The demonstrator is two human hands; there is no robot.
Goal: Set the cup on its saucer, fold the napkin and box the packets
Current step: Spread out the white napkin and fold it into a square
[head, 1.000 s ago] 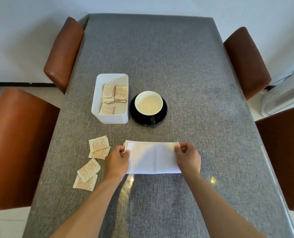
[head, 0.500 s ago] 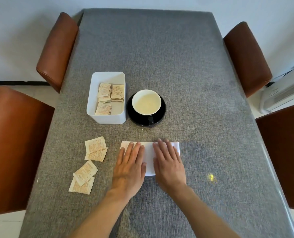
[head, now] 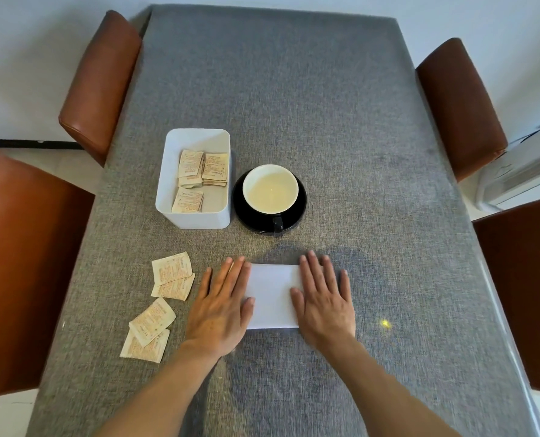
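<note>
A home dining room: a long table (head: 293, 105) under grey cloth, four brown leather chairs (head: 100, 83) alongside, white walls, an air-conditioning unit (head: 523, 165) at right.

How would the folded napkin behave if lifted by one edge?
Likely limp: the napkin looks thin, pressed flat by the left hand and right hand. Probably very light, so its fold may spring open once released.

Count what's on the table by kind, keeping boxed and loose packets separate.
Loose packets: 4
Boxed packets: about 4 visible, overlapping, exact count unclear
White box: 1
Cup: 1
Saucer: 1
Napkin: 1
Total: about 12
</note>
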